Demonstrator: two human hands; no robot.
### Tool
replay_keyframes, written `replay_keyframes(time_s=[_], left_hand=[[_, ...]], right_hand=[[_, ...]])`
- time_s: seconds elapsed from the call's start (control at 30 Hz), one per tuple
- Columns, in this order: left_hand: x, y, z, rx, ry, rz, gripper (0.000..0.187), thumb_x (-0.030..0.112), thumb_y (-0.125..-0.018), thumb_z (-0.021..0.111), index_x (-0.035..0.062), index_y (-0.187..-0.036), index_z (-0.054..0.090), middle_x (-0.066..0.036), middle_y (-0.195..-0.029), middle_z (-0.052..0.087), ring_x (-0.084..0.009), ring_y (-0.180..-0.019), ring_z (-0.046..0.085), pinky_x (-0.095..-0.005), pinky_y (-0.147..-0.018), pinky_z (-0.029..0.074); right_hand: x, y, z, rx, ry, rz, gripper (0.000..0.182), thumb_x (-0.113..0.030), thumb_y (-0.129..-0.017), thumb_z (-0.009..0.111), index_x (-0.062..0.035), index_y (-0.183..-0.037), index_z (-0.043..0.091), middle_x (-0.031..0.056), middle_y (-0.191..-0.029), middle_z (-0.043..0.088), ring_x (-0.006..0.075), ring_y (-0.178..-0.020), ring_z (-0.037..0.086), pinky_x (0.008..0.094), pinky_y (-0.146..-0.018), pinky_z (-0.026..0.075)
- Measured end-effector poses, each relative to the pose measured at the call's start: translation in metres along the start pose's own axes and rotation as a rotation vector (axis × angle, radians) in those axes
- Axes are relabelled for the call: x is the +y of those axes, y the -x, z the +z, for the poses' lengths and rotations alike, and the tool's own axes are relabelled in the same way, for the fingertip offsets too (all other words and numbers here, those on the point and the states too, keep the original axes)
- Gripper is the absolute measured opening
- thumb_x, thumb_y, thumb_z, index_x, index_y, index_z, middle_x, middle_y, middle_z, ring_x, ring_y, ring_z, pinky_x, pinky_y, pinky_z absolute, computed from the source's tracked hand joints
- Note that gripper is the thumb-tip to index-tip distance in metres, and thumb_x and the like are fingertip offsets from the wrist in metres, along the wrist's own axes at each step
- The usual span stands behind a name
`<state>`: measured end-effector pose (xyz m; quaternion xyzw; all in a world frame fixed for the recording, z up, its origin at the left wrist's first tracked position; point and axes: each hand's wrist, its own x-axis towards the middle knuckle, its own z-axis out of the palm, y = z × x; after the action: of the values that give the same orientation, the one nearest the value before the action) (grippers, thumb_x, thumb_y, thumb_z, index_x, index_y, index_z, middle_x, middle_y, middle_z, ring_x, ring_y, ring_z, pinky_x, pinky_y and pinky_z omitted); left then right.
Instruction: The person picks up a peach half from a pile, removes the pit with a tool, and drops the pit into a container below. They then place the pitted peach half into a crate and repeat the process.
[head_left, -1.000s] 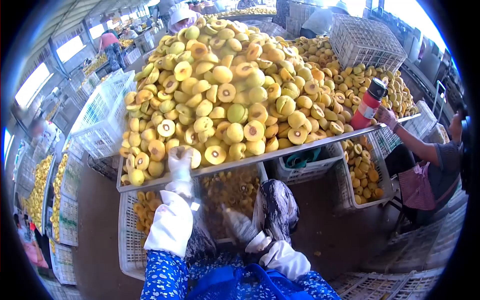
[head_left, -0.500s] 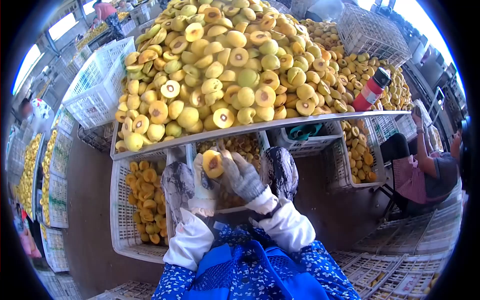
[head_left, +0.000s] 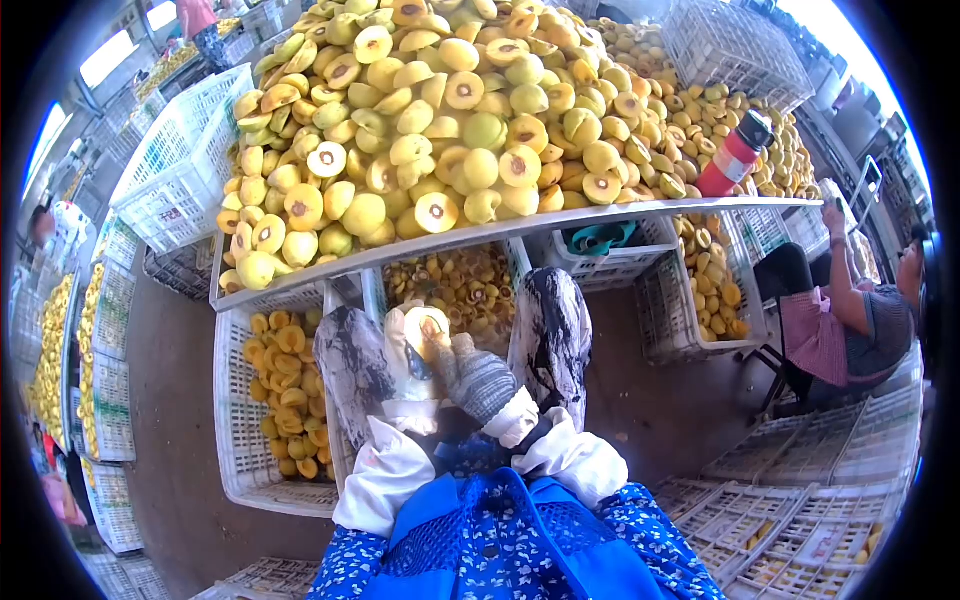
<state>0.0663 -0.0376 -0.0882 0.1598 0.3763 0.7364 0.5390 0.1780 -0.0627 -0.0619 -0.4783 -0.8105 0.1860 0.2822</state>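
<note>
Between the knees, my left hand (head_left: 410, 350), in a pale glove, is closed around a halved yellow fruit (head_left: 428, 327) with its cut face up. My right hand (head_left: 480, 382), in a grey knitted glove, is closed beside it, with its fingertips at the fruit's right edge; whether it pinches anything is too small to tell. Beneath the hands stands a crate (head_left: 518, 262) of small fruit pieces. A metal-edged table (head_left: 480, 230) in front bears a large heap of halved yellow fruit (head_left: 440, 130).
A crate of fruit halves (head_left: 235, 440) stands at the lower left, another (head_left: 660, 310) at the right. A red bottle (head_left: 733, 155) stands on the table. An empty white crate (head_left: 175, 175) is at the upper left. A person (head_left: 860, 320) sits at the right.
The view has shifted slightly. My right hand has moved down and its fingers are more curled beside the fruit. The fruit now sits lower in my left hand, with its cut face turned up.
</note>
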Motion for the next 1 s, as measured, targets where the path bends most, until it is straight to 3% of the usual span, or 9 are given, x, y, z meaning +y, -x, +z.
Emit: replay_keyframes(time_s=[0.2, 0.23, 0.37, 0.47, 0.57, 0.67, 0.77, 0.87, 1.0], left_hand=[[0.021, 0.023, 0.024, 0.134, -0.147, -0.063, 0.04, 0.041, -0.094, 0.046, 0.0018, -0.098, 0.055, -0.011, -0.083, 0.061, -0.0188, -0.068, 0.059, -0.0269, -0.058, 0.05], [0.02, 0.023, 0.021, 0.126, -0.164, -0.064, 0.04, 0.04, -0.094, 0.046, 0.0017, -0.097, 0.055, -0.011, -0.083, 0.061, -0.0187, -0.066, 0.059, -0.0266, -0.057, 0.05], [0.02, 0.025, 0.025, 0.104, -0.229, -0.03, 0.038, 0.037, -0.095, 0.047, 0.0009, -0.093, 0.058, -0.012, -0.077, 0.063, -0.0179, -0.062, 0.06, -0.0257, -0.055, 0.051], [0.013, 0.026, 0.026, 0.109, -0.283, 0.064, 0.037, 0.034, -0.095, 0.048, -0.0007, -0.088, 0.06, -0.012, -0.074, 0.064, -0.017, -0.06, 0.06, -0.0252, -0.056, 0.051], [0.025, 0.03, 0.03, -0.01, -0.205, -0.007, 0.036, 0.032, -0.094, 0.051, -0.002, -0.088, 0.061, -0.012, -0.075, 0.065, -0.016, -0.063, 0.062, -0.0243, -0.057, 0.051], [0.022, 0.027, 0.022, -0.086, -0.318, 0.049, 0.04, 0.035, -0.093, 0.051, -0.0041, -0.089, 0.06, -0.017, -0.075, 0.065, -0.0222, -0.058, 0.063, -0.0283, -0.051, 0.052], [0.028, 0.032, 0.023, -0.223, -0.453, 0.058, 0.039, 0.033, -0.094, 0.05, -0.0036, -0.086, 0.063, -0.014, -0.078, 0.066, -0.0185, -0.064, 0.064, -0.0258, -0.056, 0.052], [0.037, 0.025, 0.029, -0.232, -0.255, -0.095, 0.04, 0.035, -0.095, 0.047, -0.0024, -0.09, 0.06, -0.015, -0.076, 0.065, -0.0227, -0.064, 0.064, -0.0281, -0.054, 0.052], [0.038, 0.01, 0.021, -0.074, 0.163, -0.262, 0.036, 0.035, -0.094, 0.045, 0.0007, -0.095, 0.056, -0.017, -0.074, 0.063, -0.0275, -0.056, 0.062, -0.0335, -0.048, 0.052]], right_hand=[[-0.005, 0.01, -0.013, -0.08, -0.065, 0.073, 0.024, -0.031, -0.09, 0.05, -0.0082, -0.098, 0.049, 0.019, -0.06, 0.054, 0.0397, -0.054, 0.056, 0.051, -0.049, 0.042], [-0.002, 0.008, -0.012, -0.227, -0.119, 0.297, 0.035, -0.039, -0.093, 0.041, -0.0042, -0.097, 0.046, 0.0231, -0.062, 0.058, 0.0417, -0.062, 0.059, 0.0528, -0.058, 0.044], [0.005, 0.013, -0.018, -0.193, -0.174, 0.204, 0.034, -0.038, -0.092, 0.044, -0.0038, -0.094, 0.047, 0.0243, -0.062, 0.058, 0.0435, -0.06, 0.057, 0.0524, -0.056, 0.044], [0.005, 0.015, -0.022, -0.238, -0.179, 0.206, 0.034, -0.035, -0.093, 0.045, -0.0019, -0.097, 0.051, 0.0217, -0.066, 0.06, 0.0359, -0.064, 0.062, 0.0457, -0.059, 0.047], [0.012, 0.021, -0.001, 0.023, -0.823, -0.01, 0.033, -0.032, -0.095, 0.046, -0.0004, -0.098, 0.057, 0.0134, -0.071, 0.062, 0.0207, -0.069, 0.059, 0.0359, -0.063, 0.046], [0.024, 0.012, -0.021, -0.437, -0.955, 0.343, 0.031, -0.028, -0.096, 0.047, -0.0004, -0.098, 0.062, 0.0063, -0.077, 0.06, 0.0116, -0.073, 0.051, 0.0295, -0.067, 0.044], [0.037, -0.002, -0.044, -0.726, -0.928, 0.343, 0.037, -0.037, -0.096, 0.045, -0.0032, -0.095, 0.06, 0.0028, -0.07, 0.057, 0.0126, -0.063, 0.052, 0.0276, -0.056, 0.043], [0.02, -0.001, -0.056, -1.018, -1.472, 0.689, 0.046, -0.056, -0.088, 0.049, -0.0104, -0.087, 0.058, -0.0035, -0.053, 0.046, 0.006, -0.038, 0.038, 0.0211, -0.033, 0.027], [0.003, 0.014, -0.017, -0.677, -1.843, 0.416, 0.047, -0.058, -0.089, 0.045, -0.0117, -0.087, 0.055, -0.0026, -0.052, 0.046, 0.0077, -0.037, 0.038, 0.0211, -0.031, 0.024]])
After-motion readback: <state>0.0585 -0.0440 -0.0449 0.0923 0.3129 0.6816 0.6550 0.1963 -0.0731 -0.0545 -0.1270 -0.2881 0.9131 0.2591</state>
